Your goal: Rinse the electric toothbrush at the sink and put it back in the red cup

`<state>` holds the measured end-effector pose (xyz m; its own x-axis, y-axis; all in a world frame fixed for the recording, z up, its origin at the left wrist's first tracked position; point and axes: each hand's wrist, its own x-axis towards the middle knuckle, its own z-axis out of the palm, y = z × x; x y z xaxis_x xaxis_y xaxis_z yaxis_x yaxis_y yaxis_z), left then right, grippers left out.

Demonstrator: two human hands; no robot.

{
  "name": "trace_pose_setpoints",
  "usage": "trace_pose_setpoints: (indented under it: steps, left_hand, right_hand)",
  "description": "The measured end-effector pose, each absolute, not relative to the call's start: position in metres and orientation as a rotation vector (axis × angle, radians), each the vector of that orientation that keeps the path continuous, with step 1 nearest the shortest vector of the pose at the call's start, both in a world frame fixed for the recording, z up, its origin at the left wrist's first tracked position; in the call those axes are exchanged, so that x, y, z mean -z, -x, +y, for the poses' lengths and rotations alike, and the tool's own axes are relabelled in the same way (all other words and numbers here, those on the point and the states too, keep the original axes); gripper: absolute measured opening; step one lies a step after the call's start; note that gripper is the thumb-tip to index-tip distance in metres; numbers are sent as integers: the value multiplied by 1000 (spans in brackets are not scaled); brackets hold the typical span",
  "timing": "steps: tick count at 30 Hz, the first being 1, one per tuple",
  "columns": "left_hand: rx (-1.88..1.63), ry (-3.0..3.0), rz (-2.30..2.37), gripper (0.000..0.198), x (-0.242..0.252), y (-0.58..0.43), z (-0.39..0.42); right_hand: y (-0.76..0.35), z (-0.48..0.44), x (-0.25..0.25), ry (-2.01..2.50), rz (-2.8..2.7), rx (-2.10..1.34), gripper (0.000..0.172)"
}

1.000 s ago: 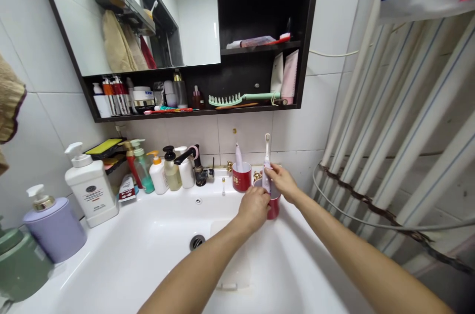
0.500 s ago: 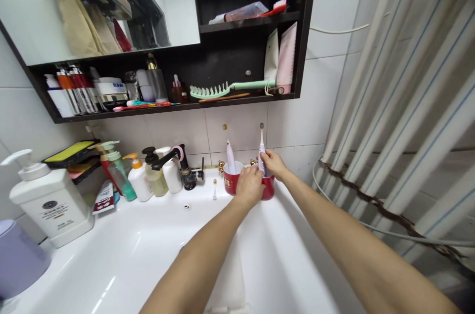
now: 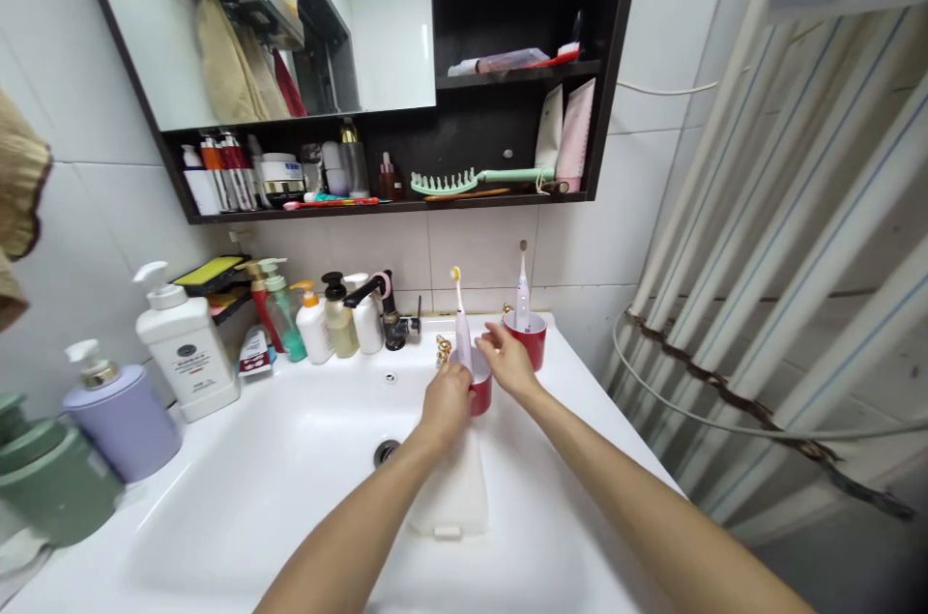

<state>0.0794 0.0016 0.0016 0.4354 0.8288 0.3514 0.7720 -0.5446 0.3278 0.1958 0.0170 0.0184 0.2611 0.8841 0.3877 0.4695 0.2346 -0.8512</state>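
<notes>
My left hand [image 3: 444, 403] is wrapped round a red cup [image 3: 481, 394] held over the back edge of the white basin [image 3: 290, 459]. A white electric toothbrush with a yellow head [image 3: 459, 324] stands in that cup. My right hand [image 3: 507, 365] is at the cup's right side, with loosely bent fingers spread at its rim and nothing in them. Behind it a second red cup [image 3: 529, 339] stands by the wall with a pinkish electric toothbrush [image 3: 522, 290] upright in it.
A black tap [image 3: 384, 305] and several pump bottles [image 3: 319, 324] line the basin's back edge; a white pump bottle [image 3: 187, 343] and a purple one [image 3: 120, 411] stand on the left. A dark shelf [image 3: 377, 205] with a green comb hangs above. A striped curtain [image 3: 797, 237] hangs on the right.
Both hands have left the cup with the pinkish toothbrush, which now stands by the wall. My left hand has taken the other red cup and drawn it forward.
</notes>
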Motion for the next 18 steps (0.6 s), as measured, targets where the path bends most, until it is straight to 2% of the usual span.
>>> trace_pose_setpoints:
  steps: [8,14,18]
  left_hand:
    - [-704,-2427,1423,20,28,-56,-47]
    - [-763,-2368,1452,17,34,-50,-49]
    - [-1247,-2088,1325,21,27,-43,-41]
  right_hand:
    - [-155,-6,25,1447,-1557,-650,14]
    - [-151,-12,8,1396,-1549,-598,18]
    - [-157,-23,-25,1307,-1516,-558,26]
